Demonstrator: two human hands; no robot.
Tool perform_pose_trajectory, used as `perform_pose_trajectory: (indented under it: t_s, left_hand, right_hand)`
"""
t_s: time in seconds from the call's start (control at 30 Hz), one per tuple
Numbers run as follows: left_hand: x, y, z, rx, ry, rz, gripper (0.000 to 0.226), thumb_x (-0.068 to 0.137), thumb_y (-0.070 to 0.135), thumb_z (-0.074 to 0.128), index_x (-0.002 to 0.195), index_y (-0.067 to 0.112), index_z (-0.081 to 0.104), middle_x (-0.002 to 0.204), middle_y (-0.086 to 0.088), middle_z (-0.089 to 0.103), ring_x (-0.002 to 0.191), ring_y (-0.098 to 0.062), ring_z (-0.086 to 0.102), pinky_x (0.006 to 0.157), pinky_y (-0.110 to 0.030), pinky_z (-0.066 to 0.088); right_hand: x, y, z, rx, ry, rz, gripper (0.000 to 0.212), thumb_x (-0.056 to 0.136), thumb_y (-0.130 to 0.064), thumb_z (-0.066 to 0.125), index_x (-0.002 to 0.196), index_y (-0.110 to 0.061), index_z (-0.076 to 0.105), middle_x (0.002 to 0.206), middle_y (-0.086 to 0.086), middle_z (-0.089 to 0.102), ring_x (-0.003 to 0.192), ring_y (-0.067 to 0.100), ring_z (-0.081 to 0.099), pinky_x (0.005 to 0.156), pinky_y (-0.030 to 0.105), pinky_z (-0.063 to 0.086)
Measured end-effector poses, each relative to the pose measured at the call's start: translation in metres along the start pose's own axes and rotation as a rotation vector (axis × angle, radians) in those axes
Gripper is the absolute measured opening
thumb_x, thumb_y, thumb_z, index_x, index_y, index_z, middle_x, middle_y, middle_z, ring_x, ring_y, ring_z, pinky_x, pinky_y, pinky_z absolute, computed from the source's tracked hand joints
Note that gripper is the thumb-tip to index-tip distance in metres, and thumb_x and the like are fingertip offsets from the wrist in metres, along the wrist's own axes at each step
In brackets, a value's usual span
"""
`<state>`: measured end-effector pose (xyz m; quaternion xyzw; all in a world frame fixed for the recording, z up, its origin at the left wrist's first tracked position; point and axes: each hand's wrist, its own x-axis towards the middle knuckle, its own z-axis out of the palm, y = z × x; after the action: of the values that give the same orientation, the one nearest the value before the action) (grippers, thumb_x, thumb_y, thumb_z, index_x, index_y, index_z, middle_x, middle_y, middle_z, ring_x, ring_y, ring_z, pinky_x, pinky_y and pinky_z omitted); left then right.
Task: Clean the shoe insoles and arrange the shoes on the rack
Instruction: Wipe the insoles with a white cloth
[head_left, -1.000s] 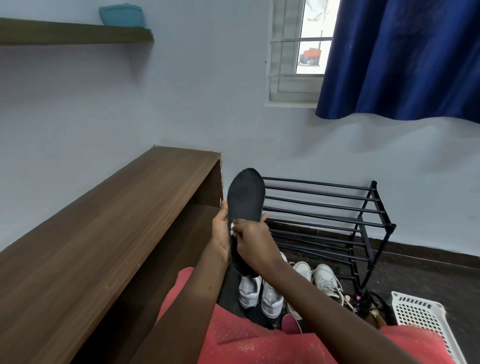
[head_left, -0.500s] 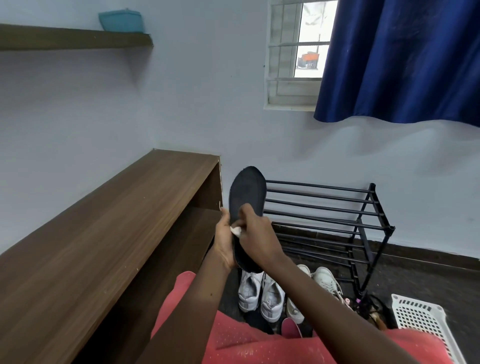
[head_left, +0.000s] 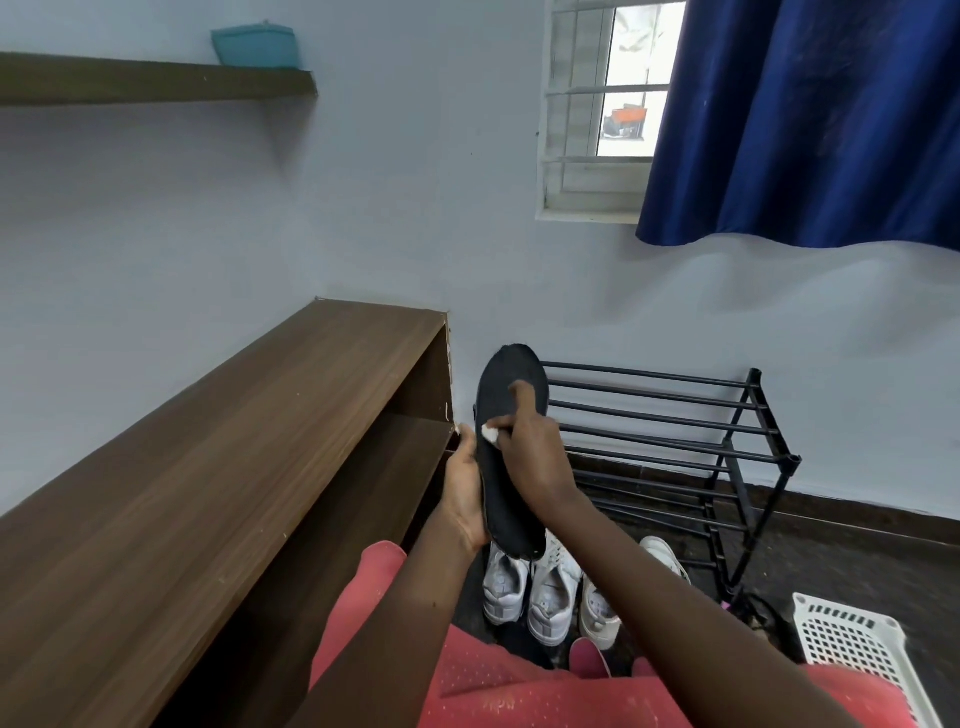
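While your left hand (head_left: 462, 488) grips the black insole (head_left: 500, 395) at frame centre, the fingers of your right hand (head_left: 535, 457) pinch a white wipe (head_left: 490, 433) against it.

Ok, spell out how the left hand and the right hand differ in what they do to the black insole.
The left hand grips the black insole by its left edge, holding it toe end up; the right hand lies across its face. The left hand holds only the insole; the right hand pinches a small white wipe against it. Both touch the insole.
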<state>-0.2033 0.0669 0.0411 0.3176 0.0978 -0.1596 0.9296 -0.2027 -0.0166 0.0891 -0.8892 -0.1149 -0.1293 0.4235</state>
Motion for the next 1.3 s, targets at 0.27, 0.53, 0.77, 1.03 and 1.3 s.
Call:
perform_pose_trajectory:
  t_s: [0.27, 0.53, 0.77, 1.03, 1.3]
  left_hand:
    - [-0.008, 0.012, 0.0, 0.057, 0.002, -0.021, 0.075, 0.082, 0.069, 0.044, 0.121, 0.007, 0.059, 0.116, -0.017, 0.061, 0.114, -0.031, 0.057, 0.098, -0.041, 0.043]
    - [-0.003, 0.02, -0.009, 0.018, 0.114, -0.007, 0.076, 0.089, 0.067, 0.034, 0.121, 0.002, 0.056, 0.116, -0.027, 0.063, 0.1, -0.035, 0.066, 0.086, -0.045, 0.054]
    - [-0.001, 0.021, -0.008, 0.093, 0.148, 0.022, 0.074, 0.091, 0.065, 0.03, 0.12, 0.003, 0.058, 0.117, -0.022, 0.062, 0.105, -0.032, 0.06, 0.097, -0.043, 0.044]
    - [0.002, 0.016, -0.011, 0.115, 0.058, 0.021, 0.074, 0.091, 0.065, 0.032, 0.088, 0.005, 0.076, 0.091, -0.015, 0.07, 0.078, -0.026, 0.07, 0.077, -0.036, 0.055]
    - [0.003, 0.026, -0.016, -0.064, 0.098, 0.077, 0.076, 0.091, 0.067, 0.029, 0.103, 0.003, 0.068, 0.104, -0.024, 0.068, 0.102, -0.035, 0.059, 0.091, -0.045, 0.049]
  right_hand:
    - [-0.017, -0.002, 0.002, 0.082, -0.085, 0.01, 0.051, 0.084, 0.0, 0.058, 0.13, -0.014, 0.04, 0.098, 0.003, 0.073, 0.093, 0.014, 0.063, 0.071, 0.013, 0.043]
    - [-0.044, 0.002, -0.005, 0.013, -0.246, -0.008, 0.046, 0.081, 0.006, 0.062, 0.122, -0.014, 0.056, 0.104, 0.007, 0.068, 0.088, 0.012, 0.063, 0.08, 0.021, 0.053]
    - [-0.033, 0.007, -0.008, -0.2, -0.419, -0.035, 0.018, 0.083, -0.014, 0.068, 0.1, -0.01, 0.063, 0.109, 0.004, 0.05, 0.103, 0.02, 0.05, 0.08, 0.018, 0.039]
    - [-0.016, -0.005, -0.014, -0.073, -0.186, 0.02, 0.033, 0.076, -0.015, 0.074, 0.108, -0.015, 0.065, 0.105, 0.001, 0.067, 0.098, 0.016, 0.059, 0.076, 0.017, 0.04]
    - [-0.033, -0.014, -0.005, -0.054, -0.402, 0.075, 0.025, 0.077, 0.001, 0.071, 0.1, -0.007, 0.073, 0.088, 0.009, 0.064, 0.091, 0.02, 0.063, 0.085, 0.029, 0.053]
